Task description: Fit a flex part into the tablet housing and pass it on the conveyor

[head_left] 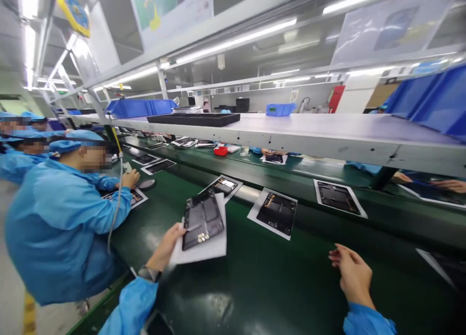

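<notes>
My left hand (166, 246) grips the edge of a white foam sheet (198, 253) and holds it slightly above the green conveyor belt (276, 276). On the sheet lies an open tablet housing (202, 221) with dark internal panels and small metal parts. My right hand (351, 272) hangs over the belt with its fingers apart, holding nothing. The nearest thing to it is another tablet housing (277, 213) on a white sheet, further forward. A similar housing (337, 197) lies on a sheet to the right.
A white shelf (291, 136) runs above the belt, carrying a black tray (192, 119) and a blue crate (280, 109). A co-worker in a blue smock (58, 223) sits at the left, working on a housing, with a cable hanging nearby. More workers line the belts.
</notes>
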`<action>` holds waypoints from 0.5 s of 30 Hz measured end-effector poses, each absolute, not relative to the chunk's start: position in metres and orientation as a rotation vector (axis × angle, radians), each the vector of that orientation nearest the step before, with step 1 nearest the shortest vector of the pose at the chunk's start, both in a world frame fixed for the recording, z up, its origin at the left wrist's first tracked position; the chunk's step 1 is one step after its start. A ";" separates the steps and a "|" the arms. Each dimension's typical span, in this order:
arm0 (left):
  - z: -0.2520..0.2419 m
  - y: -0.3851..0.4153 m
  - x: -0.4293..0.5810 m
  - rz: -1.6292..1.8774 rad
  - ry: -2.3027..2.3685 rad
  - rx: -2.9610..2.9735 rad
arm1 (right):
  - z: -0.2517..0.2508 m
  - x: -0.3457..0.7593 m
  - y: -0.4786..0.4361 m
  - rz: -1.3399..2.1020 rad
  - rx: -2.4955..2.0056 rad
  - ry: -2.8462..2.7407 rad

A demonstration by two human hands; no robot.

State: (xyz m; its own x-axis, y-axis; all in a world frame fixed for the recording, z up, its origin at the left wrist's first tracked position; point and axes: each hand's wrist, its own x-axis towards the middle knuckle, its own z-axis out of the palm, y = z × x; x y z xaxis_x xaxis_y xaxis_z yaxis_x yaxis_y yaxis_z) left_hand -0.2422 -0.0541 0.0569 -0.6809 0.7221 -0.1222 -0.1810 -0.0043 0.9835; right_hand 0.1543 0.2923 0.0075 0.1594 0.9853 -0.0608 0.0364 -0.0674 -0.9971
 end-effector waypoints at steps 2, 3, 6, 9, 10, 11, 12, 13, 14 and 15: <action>0.044 -0.047 -0.184 1.748 1.482 0.559 | 0.020 0.153 0.284 1.421 -1.201 -0.863; 0.038 -0.040 -0.157 1.738 1.380 0.549 | 0.025 0.153 0.277 1.552 -1.171 -0.820; 0.023 -0.015 -0.087 1.677 1.045 0.510 | 0.032 0.160 0.242 1.802 -1.157 -0.906; 0.013 0.001 -0.041 1.585 0.920 0.534 | 0.028 0.181 0.189 1.869 -1.287 -1.242; 0.010 0.003 -0.030 1.546 0.918 0.555 | 0.025 0.191 0.170 1.862 -1.347 -1.343; 0.008 0.004 -0.022 1.507 0.937 0.587 | 0.022 0.201 0.152 1.853 -1.386 -1.412; 0.005 0.004 -0.015 1.465 0.962 0.628 | 0.018 0.211 0.135 1.845 -1.406 -1.445; 0.004 0.003 -0.010 1.428 0.986 0.676 | 0.015 0.220 0.120 1.844 -1.406 -1.450; 0.002 0.001 -0.006 1.395 1.009 0.723 | 0.012 0.228 0.106 1.835 -1.404 -1.432; 0.002 0.000 -0.003 1.358 1.037 0.760 | 0.009 0.236 0.095 1.826 -1.403 -1.400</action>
